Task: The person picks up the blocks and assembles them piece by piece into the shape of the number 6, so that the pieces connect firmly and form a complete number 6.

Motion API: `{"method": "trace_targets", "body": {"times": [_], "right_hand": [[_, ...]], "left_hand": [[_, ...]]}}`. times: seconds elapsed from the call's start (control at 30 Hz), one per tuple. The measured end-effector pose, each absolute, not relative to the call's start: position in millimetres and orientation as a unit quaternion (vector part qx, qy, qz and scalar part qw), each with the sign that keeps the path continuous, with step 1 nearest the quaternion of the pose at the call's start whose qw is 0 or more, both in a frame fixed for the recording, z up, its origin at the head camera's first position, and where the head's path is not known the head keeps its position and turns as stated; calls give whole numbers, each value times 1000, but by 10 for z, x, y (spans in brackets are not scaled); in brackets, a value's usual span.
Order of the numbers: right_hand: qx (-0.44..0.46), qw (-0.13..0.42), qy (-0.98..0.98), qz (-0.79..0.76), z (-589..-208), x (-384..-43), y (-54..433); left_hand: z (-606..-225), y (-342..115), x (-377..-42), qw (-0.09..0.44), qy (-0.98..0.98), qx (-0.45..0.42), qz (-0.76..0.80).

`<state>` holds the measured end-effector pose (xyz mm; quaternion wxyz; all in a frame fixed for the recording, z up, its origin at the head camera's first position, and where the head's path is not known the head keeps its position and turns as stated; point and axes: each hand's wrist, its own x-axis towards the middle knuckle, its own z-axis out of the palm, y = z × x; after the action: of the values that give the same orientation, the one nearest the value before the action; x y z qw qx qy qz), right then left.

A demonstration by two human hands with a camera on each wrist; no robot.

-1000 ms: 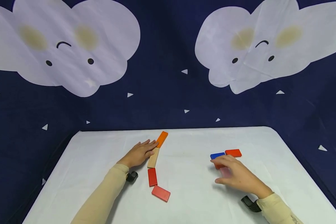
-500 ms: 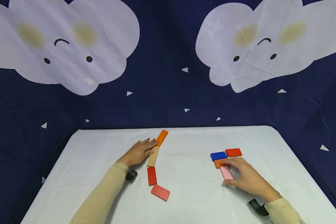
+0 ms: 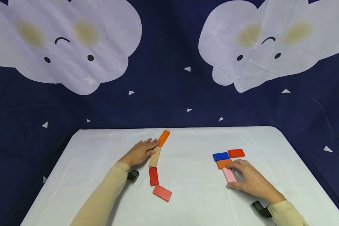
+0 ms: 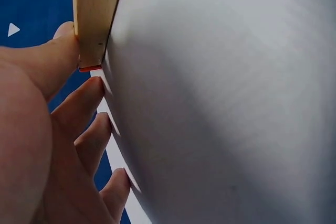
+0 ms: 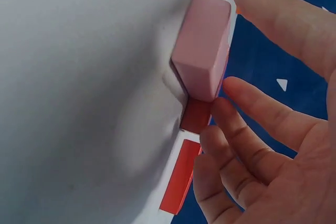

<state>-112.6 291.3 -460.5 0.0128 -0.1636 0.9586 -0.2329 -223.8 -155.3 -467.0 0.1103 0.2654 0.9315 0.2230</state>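
Right hand: thumb and index straddle the pink block, gap about the block's length, other fingers loosely bent. Can't tell whether it's actually pinching or just touching. Pink is on the white tabletop, far end against the burnt-orange block, which sits against the blue block.

Left hand: fingers spread and relaxed, gripping nothing; thumb against the plain wood block, fingertips by the bright orange block.

Step looks like seating pink at that joint (my read). To do it well: thumb square on the near end, index as a stop at the joint, nudge low and slow. Shove hard and burnt-orange probably skews off blue. Go light with the left; side load there would likely kink the wood/orange line. Check the joint from above before letting go.
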Motion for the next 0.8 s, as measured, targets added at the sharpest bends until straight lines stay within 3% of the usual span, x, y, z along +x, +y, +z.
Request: {"method": "trace_targets", "body": {"times": [0.8], "right_hand": [[-150,42,960,-233,-4596,-1128,2910]], "left_hand": [[-4636,-1561,-2251,107,926,279,229]]}}
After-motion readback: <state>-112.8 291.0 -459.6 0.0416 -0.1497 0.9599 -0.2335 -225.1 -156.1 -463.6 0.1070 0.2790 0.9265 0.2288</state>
